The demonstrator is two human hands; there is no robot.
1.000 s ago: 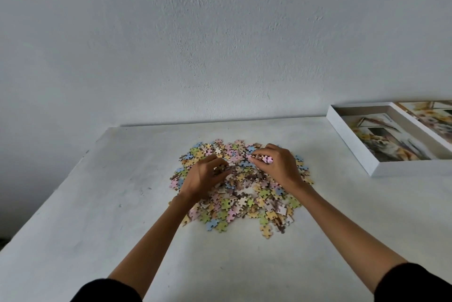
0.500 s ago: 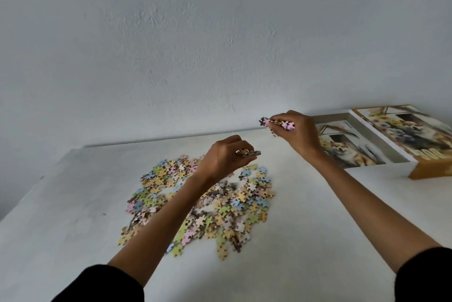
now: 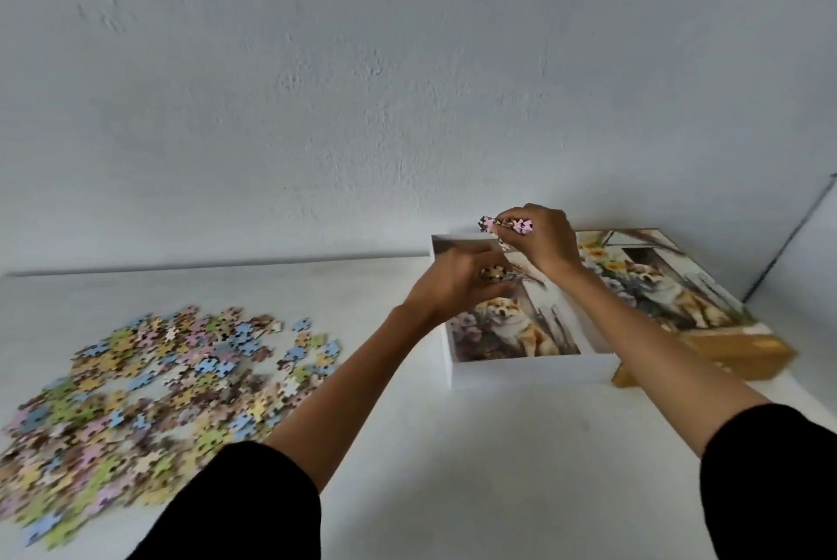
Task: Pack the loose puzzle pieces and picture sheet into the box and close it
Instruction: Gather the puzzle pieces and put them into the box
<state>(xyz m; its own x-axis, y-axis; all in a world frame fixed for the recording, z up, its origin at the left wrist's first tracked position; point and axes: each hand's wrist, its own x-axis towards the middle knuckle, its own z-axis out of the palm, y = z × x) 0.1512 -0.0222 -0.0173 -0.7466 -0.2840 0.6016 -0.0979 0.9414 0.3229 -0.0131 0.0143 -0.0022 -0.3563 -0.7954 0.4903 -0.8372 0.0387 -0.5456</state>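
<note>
A white open box (image 3: pixel 534 371) stands on the table at the right, with the dog picture sheet (image 3: pixel 512 328) lying flat inside it. My left hand (image 3: pixel 453 285) hovers over the box's left part and grips a small bunch of puzzle pieces (image 3: pixel 493 273). My right hand (image 3: pixel 541 242) is higher, above the box's far side, pinching a stack of pink and brown pieces (image 3: pixel 505 225). The big pile of loose pastel pieces (image 3: pixel 149 396) is spread on the table at the left. The box lid (image 3: pixel 670 292), printed with the dog picture, lies just right of the box.
The white table (image 3: pixel 475 469) runs up to a plain white wall. Bare tabletop lies between the pile and the box and in front of the box. A dark edge (image 3: pixel 788 237) shows at the far right.
Both hands lifted off the pile with pieces and travelled right until they are over the open box. The view swung right, so the pile now sits at the left.
</note>
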